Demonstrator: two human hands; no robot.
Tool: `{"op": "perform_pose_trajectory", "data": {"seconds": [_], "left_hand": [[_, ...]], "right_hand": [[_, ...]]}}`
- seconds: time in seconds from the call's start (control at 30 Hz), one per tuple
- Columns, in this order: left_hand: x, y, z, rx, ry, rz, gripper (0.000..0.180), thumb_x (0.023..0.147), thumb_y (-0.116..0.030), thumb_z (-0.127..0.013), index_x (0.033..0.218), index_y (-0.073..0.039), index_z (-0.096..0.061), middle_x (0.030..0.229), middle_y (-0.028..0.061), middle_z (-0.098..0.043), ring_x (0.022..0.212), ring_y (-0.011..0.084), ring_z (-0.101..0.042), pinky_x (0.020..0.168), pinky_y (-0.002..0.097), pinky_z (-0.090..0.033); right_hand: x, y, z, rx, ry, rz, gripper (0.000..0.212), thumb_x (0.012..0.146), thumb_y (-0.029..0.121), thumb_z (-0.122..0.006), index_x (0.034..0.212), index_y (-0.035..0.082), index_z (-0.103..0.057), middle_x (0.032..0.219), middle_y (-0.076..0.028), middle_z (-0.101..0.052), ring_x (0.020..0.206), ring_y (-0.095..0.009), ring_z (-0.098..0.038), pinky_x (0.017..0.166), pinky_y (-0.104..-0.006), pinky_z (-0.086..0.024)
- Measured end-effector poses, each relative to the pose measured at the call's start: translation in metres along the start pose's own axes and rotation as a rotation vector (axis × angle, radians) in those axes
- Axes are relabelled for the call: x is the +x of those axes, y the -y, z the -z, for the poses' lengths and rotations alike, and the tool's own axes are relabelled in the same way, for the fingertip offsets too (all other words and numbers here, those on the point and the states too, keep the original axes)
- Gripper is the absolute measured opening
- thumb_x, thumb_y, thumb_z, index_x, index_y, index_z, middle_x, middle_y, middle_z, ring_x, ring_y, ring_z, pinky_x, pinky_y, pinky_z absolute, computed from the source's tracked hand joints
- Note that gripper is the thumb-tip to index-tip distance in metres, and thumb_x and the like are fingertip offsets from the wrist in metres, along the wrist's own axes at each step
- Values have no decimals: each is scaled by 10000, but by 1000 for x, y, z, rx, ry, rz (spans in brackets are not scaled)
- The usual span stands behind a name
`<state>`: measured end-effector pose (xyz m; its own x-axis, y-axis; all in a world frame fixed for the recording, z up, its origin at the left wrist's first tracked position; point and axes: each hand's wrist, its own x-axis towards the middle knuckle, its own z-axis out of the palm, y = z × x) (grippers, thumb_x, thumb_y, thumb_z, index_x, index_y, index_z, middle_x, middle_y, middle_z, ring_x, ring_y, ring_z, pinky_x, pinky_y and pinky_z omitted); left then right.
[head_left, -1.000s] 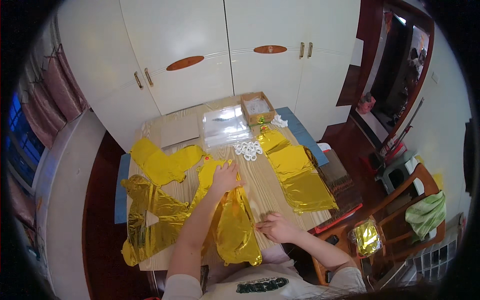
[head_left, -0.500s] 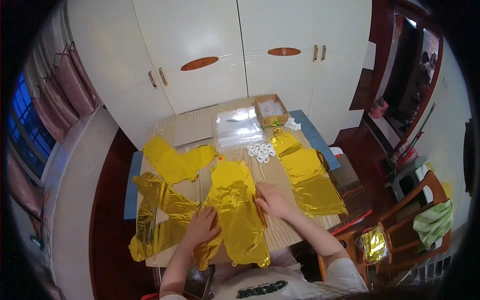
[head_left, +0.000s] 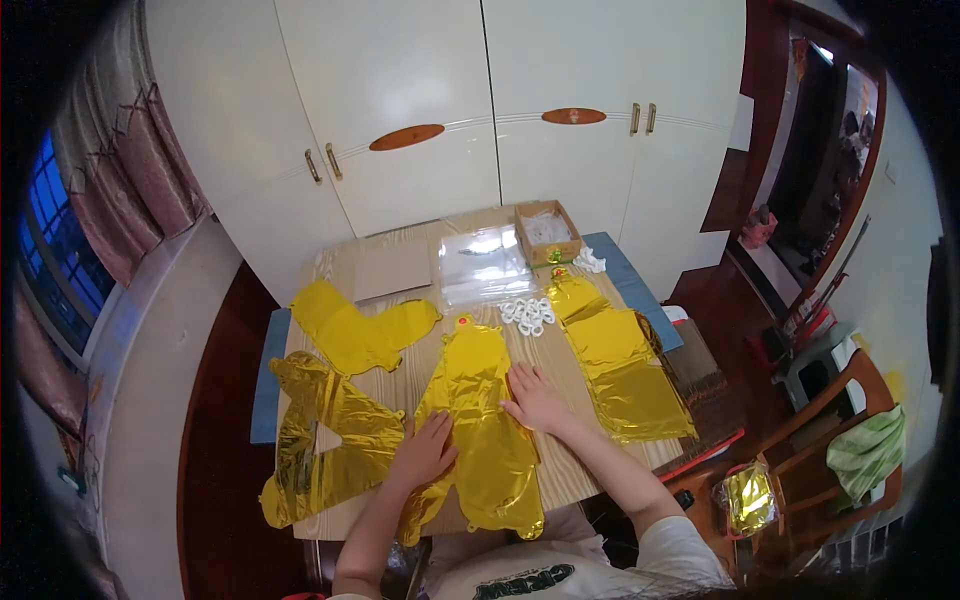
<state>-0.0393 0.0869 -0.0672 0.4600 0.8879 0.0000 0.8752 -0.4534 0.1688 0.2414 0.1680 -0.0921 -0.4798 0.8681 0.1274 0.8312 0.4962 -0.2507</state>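
A flat gold foil balloon (head_left: pixel 485 430), uninflated and creased, lies lengthwise before me at the table's near edge, with a small red spot at its far end. My left hand (head_left: pixel 425 450) rests on its left side, fingers stretched out and palm down. On its right edge lies my right hand (head_left: pixel 535 398), its fingers also spread and flat. Left of my left hand is another gold foil balloon (head_left: pixel 335 440) with a triangular gap. Beyond that sits an angled gold foil piece (head_left: pixel 365 325). To the right of my right hand is a stack of gold foil (head_left: pixel 630 375).
On the wooden table (head_left: pixel 580 465) are several white rings (head_left: pixel 527 316), clear plastic sheets (head_left: pixel 483 265), a grey-brown board (head_left: pixel 392 272) and a cardboard box (head_left: pixel 548 232). White cabinets stand behind. At the right, a wooden chair (head_left: pixel 870 380) carries a green cloth and a gold foil packet (head_left: pixel 750 500).
The foil balloon under my hands has shifted a little to the right. My right hand has come onto its right edge, and my left hand has moved slightly right with it.
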Motion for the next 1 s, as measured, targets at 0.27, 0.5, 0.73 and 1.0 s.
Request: {"op": "perform_pose_trajectory", "data": {"seconds": [0.27,0.5,0.73,1.0], "left_hand": [[7,-10,9,-56,114,52,669,985,-434,-475,1491,-37,-292,1550,126,-305,1445,282,-267,1179,518,-182],[6,-12,-3,-95,-32,24,663,944,-415,-543,1439,-10,-367,1492,153,-391,1405,294,-346,1147,532,-238],[-2,-25,-4,-142,-36,22,672,949,-399,-546,1451,0,-347,1502,164,-369,1416,303,-317,1157,521,-222],[-4,-31,-12,-105,-93,0,685,926,-403,-575,1440,1,-372,1491,161,-390,1402,284,-350,1150,514,-247]], "right_hand": [[1,0,3,-47,50,2,841,962,590,-364,1457,-85,-290,1528,-250,-299,1455,-351,-220,1196,-461,-140],[-1,-4,0,-56,-6,27,860,936,612,-403,1448,-73,-319,1523,-235,-315,1450,-348,-230,1194,-456,-151],[-9,-6,5,-59,17,54,861,932,615,-413,1448,-68,-322,1528,-226,-312,1450,-333,-236,1191,-451,-167],[-11,-4,15,-95,81,39,868,937,642,-369,1471,-39,-299,1551,-214,-277,1462,-322,-216,1193,-449,-161]]}}
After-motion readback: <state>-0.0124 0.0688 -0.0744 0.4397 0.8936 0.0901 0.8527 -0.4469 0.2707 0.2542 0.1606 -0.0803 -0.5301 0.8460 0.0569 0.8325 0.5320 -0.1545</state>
